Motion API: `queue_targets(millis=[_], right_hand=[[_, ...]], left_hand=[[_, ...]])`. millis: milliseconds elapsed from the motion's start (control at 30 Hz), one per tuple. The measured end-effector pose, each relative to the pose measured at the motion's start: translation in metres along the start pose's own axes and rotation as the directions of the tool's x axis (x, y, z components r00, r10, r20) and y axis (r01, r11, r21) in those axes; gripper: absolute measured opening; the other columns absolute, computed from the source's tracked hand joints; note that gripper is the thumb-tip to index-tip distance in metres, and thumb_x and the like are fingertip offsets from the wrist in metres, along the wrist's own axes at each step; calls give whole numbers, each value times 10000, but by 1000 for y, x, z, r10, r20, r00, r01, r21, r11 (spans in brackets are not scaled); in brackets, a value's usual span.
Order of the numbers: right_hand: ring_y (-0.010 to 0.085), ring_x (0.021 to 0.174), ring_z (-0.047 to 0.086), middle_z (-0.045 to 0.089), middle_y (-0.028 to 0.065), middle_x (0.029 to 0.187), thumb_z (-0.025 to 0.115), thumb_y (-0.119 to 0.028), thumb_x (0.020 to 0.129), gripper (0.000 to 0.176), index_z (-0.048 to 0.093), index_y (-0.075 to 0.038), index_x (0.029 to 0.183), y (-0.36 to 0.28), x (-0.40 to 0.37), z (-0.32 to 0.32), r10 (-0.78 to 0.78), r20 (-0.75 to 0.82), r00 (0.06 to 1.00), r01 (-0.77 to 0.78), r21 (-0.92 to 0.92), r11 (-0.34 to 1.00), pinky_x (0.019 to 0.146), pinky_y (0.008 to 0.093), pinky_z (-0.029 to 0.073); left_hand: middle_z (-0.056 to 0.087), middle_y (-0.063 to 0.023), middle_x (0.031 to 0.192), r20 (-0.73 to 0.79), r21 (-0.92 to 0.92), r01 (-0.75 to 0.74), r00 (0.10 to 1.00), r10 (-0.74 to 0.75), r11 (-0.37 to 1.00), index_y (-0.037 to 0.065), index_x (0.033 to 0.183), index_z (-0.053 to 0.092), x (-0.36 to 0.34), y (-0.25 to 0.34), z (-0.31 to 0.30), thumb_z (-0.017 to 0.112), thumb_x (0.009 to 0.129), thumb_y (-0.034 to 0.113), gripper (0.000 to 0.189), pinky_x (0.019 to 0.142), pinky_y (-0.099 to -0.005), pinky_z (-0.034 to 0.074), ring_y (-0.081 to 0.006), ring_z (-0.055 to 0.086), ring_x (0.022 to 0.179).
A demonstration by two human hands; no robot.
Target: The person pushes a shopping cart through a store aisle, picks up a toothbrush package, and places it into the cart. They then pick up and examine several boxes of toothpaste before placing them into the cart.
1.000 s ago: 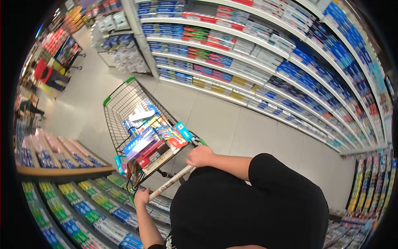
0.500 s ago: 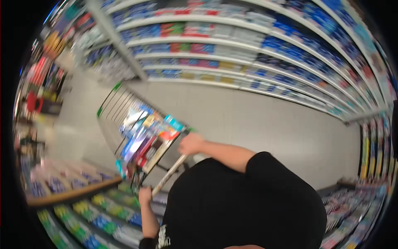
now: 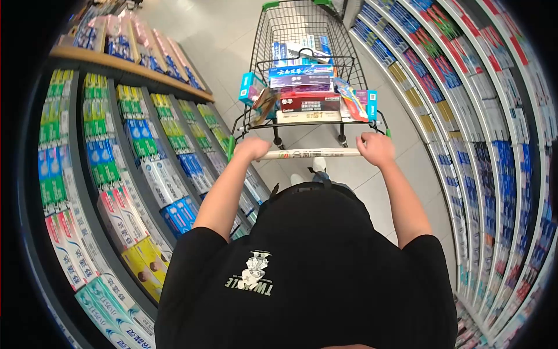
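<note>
A shopping cart (image 3: 260, 42) of black wire with green corners stands straight ahead of me. My left hand (image 3: 252, 149) is wrapped round the left end of its pale handlebar (image 3: 317, 153), and my right hand (image 3: 376, 149) grips the right end. Boxes fill the near part of the basket: a dark red box (image 3: 310, 103), a blue box (image 3: 300, 71) and several blue-and-white boxes behind them. A teal box (image 3: 250, 88) sticks up at the left corner, and another teal box (image 3: 372, 106) at the right. A colourful packet (image 3: 350, 100) leans beside the dark red one.
Shelves of boxed toothpaste (image 3: 71, 250) run close along my left. Another shelf wall (image 3: 447, 110) with packaged goods curves along my right. A wooden-edged display (image 3: 133, 70) stands ahead on the left. Tiled floor (image 3: 232, 23) stretches beyond the cart, and my shoes show under the handlebar.
The view and the cart have swung round. The cart now points straight along the aisle, where it was angled to the left. Both hands have stayed on the handlebar.
</note>
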State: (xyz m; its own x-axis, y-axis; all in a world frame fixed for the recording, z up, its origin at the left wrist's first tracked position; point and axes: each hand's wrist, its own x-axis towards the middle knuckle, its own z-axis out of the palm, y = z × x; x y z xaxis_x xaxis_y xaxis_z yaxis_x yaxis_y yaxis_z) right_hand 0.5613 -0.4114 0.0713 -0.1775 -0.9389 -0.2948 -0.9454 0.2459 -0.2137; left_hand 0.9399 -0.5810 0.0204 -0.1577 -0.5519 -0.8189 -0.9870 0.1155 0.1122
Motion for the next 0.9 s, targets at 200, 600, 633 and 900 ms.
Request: queue_targets(millis=[200,600,633,900], right_hand=[[359,860,716,745,132,890,547,-416,982,398,729,-88,847,3,6,2,-13,5,1000,13,-35,999,781,510,568],[350,874,715,747,131,893,544,-419,983,392,733,-99,856,26,20,-9,-26,-2,1000,26,-63,998,796,506,564],[350,875,715,747,130,894,540,-422,983,396,733,-99,858,29,22,-12,-32,-4,999,32,-61,998,799,505,564],[355,902,719,749,145,917,497,-456,991,445,737,-99,877,66,49,-31,-74,37,997,77,-80,994,818,502,568]], left_hand=[[799,-97,958,61,-56,35,998,-31,998,93,930,809,-22,11,-13,455,937,481,525,953,-431,534,-255,740,1036],[750,-168,1219,-226,-120,29,973,-56,992,83,1149,775,-28,34,-1,507,952,506,538,978,-475,555,-368,719,1123],[757,-173,1191,-251,-145,33,966,-69,989,94,1145,780,-29,38,0,522,957,513,527,980,-481,555,-372,721,1111],[769,-192,1097,-374,-211,33,921,-112,977,136,1075,796,-41,80,-4,534,966,506,466,937,-496,564,-391,725,1072]])
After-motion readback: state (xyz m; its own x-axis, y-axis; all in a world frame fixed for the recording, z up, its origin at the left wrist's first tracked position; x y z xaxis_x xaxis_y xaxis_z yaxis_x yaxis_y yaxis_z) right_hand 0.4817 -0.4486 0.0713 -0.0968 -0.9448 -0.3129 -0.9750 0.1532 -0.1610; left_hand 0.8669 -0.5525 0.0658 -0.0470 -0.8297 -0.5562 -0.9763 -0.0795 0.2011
